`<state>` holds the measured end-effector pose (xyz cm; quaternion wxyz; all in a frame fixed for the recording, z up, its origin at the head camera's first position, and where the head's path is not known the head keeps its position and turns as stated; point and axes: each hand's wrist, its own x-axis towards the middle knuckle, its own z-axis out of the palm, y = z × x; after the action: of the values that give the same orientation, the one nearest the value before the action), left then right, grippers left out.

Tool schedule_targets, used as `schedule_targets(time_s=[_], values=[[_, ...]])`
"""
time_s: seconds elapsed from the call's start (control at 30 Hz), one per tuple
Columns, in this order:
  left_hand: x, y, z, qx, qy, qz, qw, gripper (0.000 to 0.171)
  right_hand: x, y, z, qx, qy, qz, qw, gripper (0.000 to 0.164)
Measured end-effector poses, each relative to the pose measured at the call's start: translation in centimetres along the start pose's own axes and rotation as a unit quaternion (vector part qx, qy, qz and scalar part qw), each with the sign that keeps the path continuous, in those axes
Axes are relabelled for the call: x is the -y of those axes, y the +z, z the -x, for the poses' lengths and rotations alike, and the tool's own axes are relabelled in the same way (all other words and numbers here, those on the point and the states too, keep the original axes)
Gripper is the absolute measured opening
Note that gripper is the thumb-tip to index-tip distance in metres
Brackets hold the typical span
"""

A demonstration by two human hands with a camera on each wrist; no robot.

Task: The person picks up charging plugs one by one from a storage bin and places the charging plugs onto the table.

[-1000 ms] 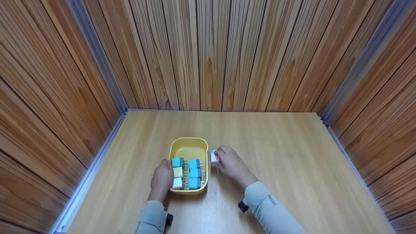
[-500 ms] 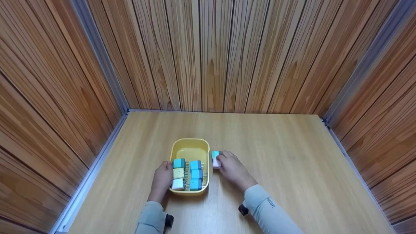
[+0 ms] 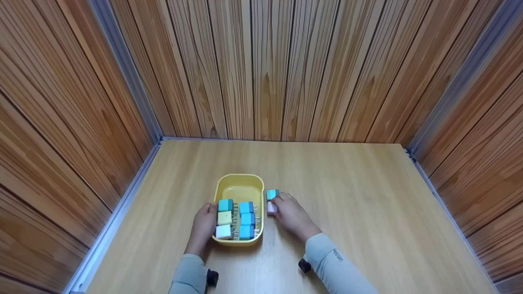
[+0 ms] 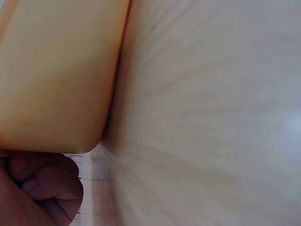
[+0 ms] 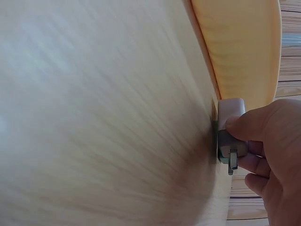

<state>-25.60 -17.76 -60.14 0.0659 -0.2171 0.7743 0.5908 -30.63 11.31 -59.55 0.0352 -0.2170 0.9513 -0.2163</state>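
In the head view, a yellow plastic bin (image 3: 239,190) stands on the table, with my left hand (image 3: 203,225) gripping its left side, thumb at the rim. Its fingers (image 4: 51,181) curl against the bin's outer wall in the left wrist view. Just outside the bin's right wall, my right hand (image 3: 293,214) pinches a pale pink plug adapter (image 3: 271,208), low over the tabletop. Metal prongs (image 5: 233,160) stick out of that adapter toward the palm side. A teal plug adapter (image 3: 272,194) lies right beyond it, near the fingertips.
Inside the bin, two columns of plug adapters lie with prongs pointing right: teal, yellow and white (image 3: 223,231) at left, blue ones (image 3: 246,219) at right. Wood-panelled walls (image 3: 265,81) enclose the table (image 3: 347,183) at the back and both sides.
The right hand has brought the pink plug adapter toward the body along the bin's side, so more of the teal one shows. The left hand keeps its hold on the bin.
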Motion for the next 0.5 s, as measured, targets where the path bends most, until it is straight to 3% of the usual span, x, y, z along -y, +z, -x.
schedule_targets(time_s=[0.5], values=[[0.12, -0.13, -0.01, 0.006, -0.003, 0.014, 0.9999, 0.037, 0.03, 0.41, -0.22, 0.006, 0.001, 0.0, 1.0, 0.042]])
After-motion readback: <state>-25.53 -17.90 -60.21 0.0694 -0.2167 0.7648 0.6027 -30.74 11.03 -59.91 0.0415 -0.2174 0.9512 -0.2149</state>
